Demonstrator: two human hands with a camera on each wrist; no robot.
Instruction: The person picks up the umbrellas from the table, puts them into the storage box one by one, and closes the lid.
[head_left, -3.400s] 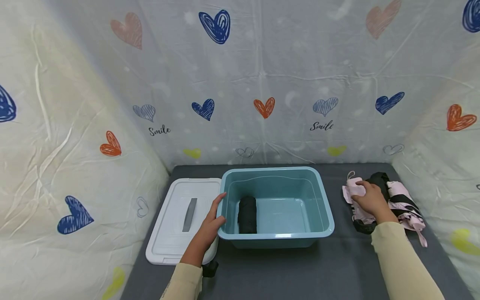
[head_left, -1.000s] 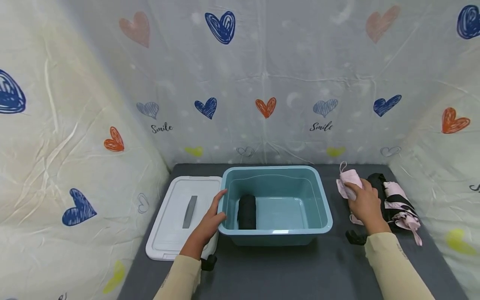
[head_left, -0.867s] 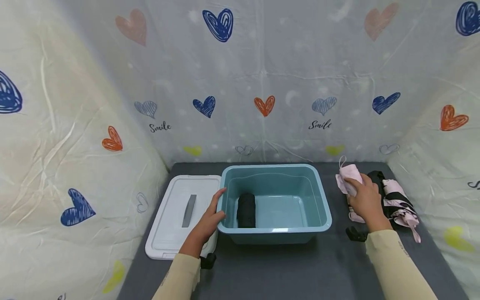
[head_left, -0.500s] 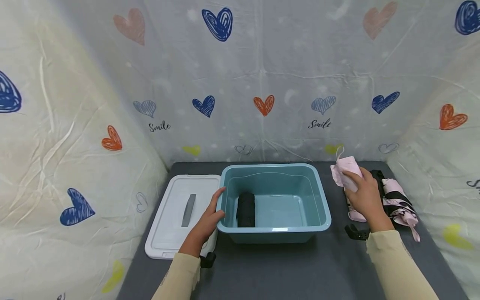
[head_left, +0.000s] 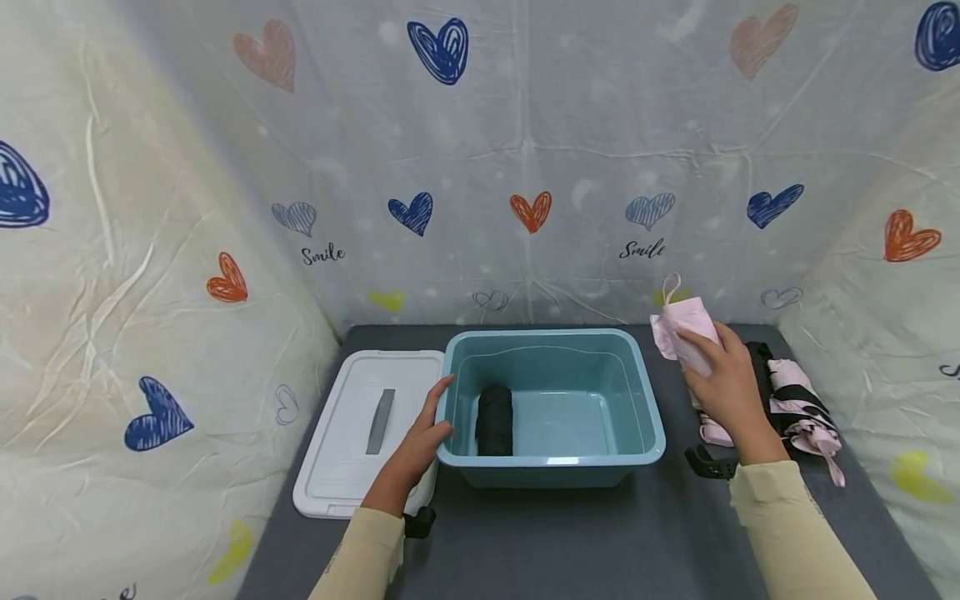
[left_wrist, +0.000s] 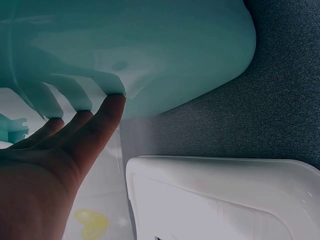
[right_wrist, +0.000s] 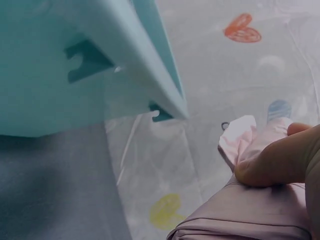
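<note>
My right hand (head_left: 723, 379) grips a pink folded umbrella (head_left: 692, 321) with a pale wrist loop, raised beside the right side of the teal bin (head_left: 551, 475). In the right wrist view, the thumb presses on the pleated pink cloth (right_wrist: 245, 215). My left hand (head_left: 412, 450) touches the bin's left rim. Its straight fingers (left_wrist: 95, 132) lie against the outer wall in the left wrist view. Inside the bin, at the left, lies a black rolled bundle (head_left: 494, 421).
A white lid (head_left: 345, 450) with a grey handle lies left of the bin. At the right of the dark table (head_left: 555, 542) are a pink-and-black folded umbrella (head_left: 795, 392) and a black bundle (head_left: 761, 367), partly behind my right hand. A heart-printed curtain (head_left: 480, 167) closes off the back and sides.
My right hand has taken hold of the pink umbrella and lifted it from the pile, up and slightly left towards the bin. My left hand stays at the rim.
</note>
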